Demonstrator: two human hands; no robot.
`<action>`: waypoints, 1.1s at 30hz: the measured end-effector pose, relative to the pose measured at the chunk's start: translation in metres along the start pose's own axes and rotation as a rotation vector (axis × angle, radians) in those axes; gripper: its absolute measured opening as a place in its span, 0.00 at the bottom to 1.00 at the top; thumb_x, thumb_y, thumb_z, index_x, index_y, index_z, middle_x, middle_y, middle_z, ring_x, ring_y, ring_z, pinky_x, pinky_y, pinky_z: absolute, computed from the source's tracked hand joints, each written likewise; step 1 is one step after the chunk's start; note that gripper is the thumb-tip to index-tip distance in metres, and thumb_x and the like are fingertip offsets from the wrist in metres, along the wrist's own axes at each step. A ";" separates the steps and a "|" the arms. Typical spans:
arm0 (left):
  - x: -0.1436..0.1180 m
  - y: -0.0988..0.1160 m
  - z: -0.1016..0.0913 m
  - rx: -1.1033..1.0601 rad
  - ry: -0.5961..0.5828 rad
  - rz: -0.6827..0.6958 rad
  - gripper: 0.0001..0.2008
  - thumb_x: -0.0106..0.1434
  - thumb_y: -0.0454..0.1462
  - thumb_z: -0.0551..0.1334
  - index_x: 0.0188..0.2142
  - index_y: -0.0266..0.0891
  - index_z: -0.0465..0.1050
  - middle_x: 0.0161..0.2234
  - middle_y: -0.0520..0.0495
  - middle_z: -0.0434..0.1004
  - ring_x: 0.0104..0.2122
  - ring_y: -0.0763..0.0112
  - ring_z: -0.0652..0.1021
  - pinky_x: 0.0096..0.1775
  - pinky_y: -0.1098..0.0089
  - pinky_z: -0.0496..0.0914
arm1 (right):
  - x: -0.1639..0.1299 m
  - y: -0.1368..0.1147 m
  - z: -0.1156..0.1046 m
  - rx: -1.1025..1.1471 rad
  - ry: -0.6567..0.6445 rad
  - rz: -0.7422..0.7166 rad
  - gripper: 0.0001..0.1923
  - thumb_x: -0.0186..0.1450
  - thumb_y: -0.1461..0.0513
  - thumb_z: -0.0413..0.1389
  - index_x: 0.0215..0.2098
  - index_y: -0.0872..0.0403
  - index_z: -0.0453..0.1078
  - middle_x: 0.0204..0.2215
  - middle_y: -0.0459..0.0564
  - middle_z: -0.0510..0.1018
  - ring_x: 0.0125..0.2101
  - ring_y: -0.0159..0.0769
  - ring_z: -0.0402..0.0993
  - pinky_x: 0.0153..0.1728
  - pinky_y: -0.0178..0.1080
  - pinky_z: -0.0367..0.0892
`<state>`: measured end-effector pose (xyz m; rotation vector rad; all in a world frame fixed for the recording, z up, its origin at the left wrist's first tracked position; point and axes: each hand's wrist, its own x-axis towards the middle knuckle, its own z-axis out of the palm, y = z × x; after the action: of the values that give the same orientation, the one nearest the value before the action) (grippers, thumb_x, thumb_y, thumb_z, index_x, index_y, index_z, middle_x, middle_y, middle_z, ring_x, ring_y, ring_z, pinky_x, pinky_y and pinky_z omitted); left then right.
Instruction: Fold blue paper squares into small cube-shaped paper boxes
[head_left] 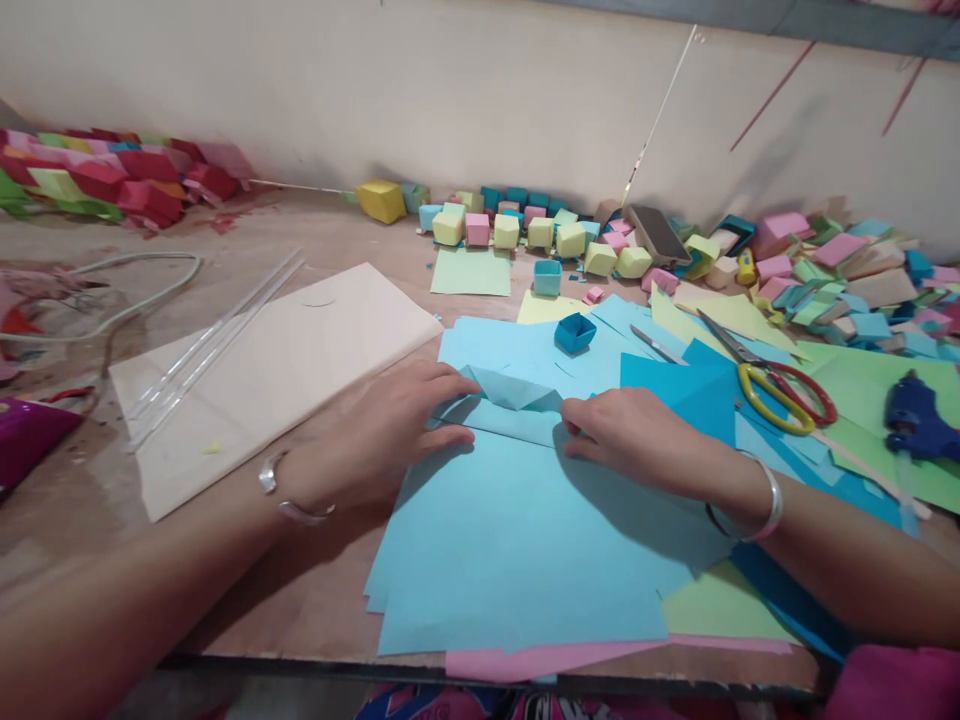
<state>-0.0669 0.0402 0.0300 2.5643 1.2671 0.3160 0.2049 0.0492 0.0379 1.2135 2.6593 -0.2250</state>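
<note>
A light blue folded paper strip (pixel 514 420) with a raised, angled flap lies across a stack of light blue sheets (pixel 517 540). Around the strip's left end, my left hand (pixel 405 415) has its index finger above and its thumb below. My right hand (pixel 637 430) pinches the right end, its fingers curled in. Just beyond the strip sits a small dark blue paper box (pixel 575 333), with a lighter teal paper box (pixel 547 277) behind it. Both wrists wear silver bangles.
Scissors (pixel 772 385) and a knife blade (pixel 658 345) lie on paper at right, near a blue glue gun (pixel 922 420). At left, clear glue sticks (pixel 214 350) rest on a cream sheet (pixel 300 370). Paper boxes (pixel 506 232) line the wall; a white cord (pixel 150 258) curls at left.
</note>
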 end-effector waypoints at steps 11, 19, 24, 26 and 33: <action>0.005 0.013 0.012 0.044 0.035 -0.053 0.10 0.61 0.41 0.63 0.42 0.41 0.74 0.39 0.46 0.72 0.39 0.62 0.72 0.41 0.63 0.66 | 0.007 -0.016 0.012 0.116 0.334 -0.051 0.13 0.69 0.61 0.48 0.49 0.51 0.68 0.29 0.47 0.78 0.26 0.32 0.68 0.24 0.35 0.44; 0.001 0.013 0.017 0.014 0.197 0.183 0.09 0.61 0.28 0.58 0.32 0.42 0.74 0.41 0.47 0.73 0.40 0.65 0.72 0.42 0.63 0.67 | 0.014 -0.009 0.016 0.048 0.611 0.032 0.08 0.63 0.60 0.56 0.35 0.58 0.70 0.39 0.58 0.75 0.35 0.39 0.67 0.29 0.37 0.54; -0.001 0.013 0.021 0.095 0.430 0.099 0.03 0.63 0.33 0.61 0.35 0.42 0.73 0.47 0.43 0.71 0.48 0.59 0.71 0.50 0.55 0.67 | 0.017 -0.007 0.020 0.319 0.417 0.111 0.04 0.63 0.63 0.53 0.36 0.54 0.67 0.25 0.45 0.72 0.25 0.30 0.62 0.26 0.34 0.51; 0.000 0.012 0.020 0.050 0.551 -0.035 0.12 0.61 0.38 0.65 0.44 0.42 0.70 0.50 0.40 0.69 0.52 0.55 0.69 0.52 0.53 0.68 | 0.016 -0.006 0.018 0.412 0.432 0.121 0.05 0.63 0.64 0.51 0.28 0.54 0.64 0.21 0.42 0.67 0.22 0.28 0.58 0.26 0.33 0.50; 0.020 0.035 0.006 -0.780 0.311 -0.309 0.23 0.67 0.44 0.57 0.58 0.38 0.58 0.55 0.34 0.69 0.53 0.57 0.73 0.49 0.55 0.73 | 0.016 -0.009 0.011 0.639 0.709 0.184 0.08 0.60 0.63 0.53 0.28 0.52 0.56 0.21 0.39 0.62 0.21 0.26 0.55 0.25 0.31 0.52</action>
<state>-0.0270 0.0353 0.0370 1.6811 1.2747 0.9503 0.1894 0.0521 0.0239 2.0366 3.1373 -0.7920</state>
